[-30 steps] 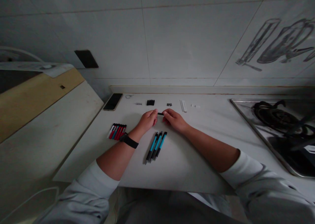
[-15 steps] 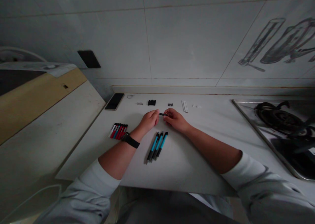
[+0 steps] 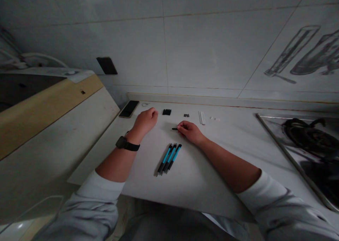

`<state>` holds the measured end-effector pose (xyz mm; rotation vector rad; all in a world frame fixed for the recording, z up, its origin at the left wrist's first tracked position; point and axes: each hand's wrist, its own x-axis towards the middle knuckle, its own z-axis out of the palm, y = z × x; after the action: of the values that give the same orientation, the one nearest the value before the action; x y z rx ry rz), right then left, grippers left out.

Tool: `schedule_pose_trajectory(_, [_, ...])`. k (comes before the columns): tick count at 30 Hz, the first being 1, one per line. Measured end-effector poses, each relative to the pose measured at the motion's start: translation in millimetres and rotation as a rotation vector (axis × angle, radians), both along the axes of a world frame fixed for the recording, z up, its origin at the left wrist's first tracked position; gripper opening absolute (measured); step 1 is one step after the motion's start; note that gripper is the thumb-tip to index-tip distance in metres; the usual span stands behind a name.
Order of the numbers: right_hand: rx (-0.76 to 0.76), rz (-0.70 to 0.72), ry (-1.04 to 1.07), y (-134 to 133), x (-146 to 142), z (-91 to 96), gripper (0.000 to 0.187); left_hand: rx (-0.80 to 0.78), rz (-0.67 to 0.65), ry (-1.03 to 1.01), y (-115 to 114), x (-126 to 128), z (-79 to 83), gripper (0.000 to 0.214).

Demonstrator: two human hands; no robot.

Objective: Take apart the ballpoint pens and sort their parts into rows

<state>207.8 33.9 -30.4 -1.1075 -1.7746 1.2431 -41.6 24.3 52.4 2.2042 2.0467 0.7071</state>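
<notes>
My right hand (image 3: pixel 190 130) pinches a small black rod-like pen part (image 3: pixel 174 129) just above the white countertop (image 3: pixel 212 170). My left hand (image 3: pixel 147 118) is further left, its fingers curled together close to the counter; whatever they hold, if anything, is hidden. The small springs seen there before are covered by this hand. Between my forearms lie three blue and black pens (image 3: pixel 169 159), side by side. Behind the hands are a row of black grip-like pieces (image 3: pixel 166 112), several tiny dark pieces (image 3: pixel 186 115) and thin white sticks (image 3: pixel 201 117).
A phone (image 3: pixel 129 109) and a small ring-shaped item (image 3: pixel 145 104) lie at the back left. Tiny whitish bits (image 3: pixel 214 118) sit right of the sticks. A gas stove (image 3: pixel 304 142) borders the counter on the right, and a tiled wall (image 3: pixel 201 53) rises behind.
My left hand has left the black part and moved left to where the springs lay; its forearm now covers the red, blue and white-barrelled pieces. My right hand keeps the black part.
</notes>
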Motion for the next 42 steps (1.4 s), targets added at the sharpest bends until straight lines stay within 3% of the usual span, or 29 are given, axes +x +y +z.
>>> schedule_pose_trajectory(4, [-0.017, 0.014, 0.030, 1, -1, 0.3, 0.027, -0.157, 0.078, 0.409, 24, -27, 10.2, 0.028])
schedule_pose_trajectory(7, [-0.041, 0.030, 0.064, 2, -1, 0.4, 0.028, -0.270, 0.059, 0.539, 44, -35, 9.0, 0.027])
schedule_pose_trajectory(14, [-0.047, 0.051, 0.094, 3, -1, -0.5, 0.027, -0.350, 0.036, 0.578, 80, -36, 1.2, 0.022])
schedule_pose_trajectory(22, [-0.061, 0.047, 0.101, 4, -1, -3.0, 0.024, -0.362, 0.018, 0.584, 93, -37, -6.4, 0.023])
schedule_pose_trajectory(29, [-0.067, 0.042, 0.107, 5, -1, -4.5, 0.027, -0.356, 0.016, 0.574, 89, -34, -7.2, 0.023])
schedule_pose_trajectory(35, [-0.073, 0.032, 0.105, 3, 0, 2.4, 0.032, -0.342, 0.071, 0.578, 77, -29, 8.5, 0.027])
schedule_pose_trajectory(39, [-0.055, 0.020, 0.060, 1, 2, 4.8, 0.038, -0.216, -0.012, 0.504, 50, -8, 22.3, 0.027])
schedule_pose_trajectory(42, [-0.047, 0.006, 0.117, 4, 3, 1.4, 0.039, -0.155, -0.087, 0.364, 19, 18, 17.0, 0.027])
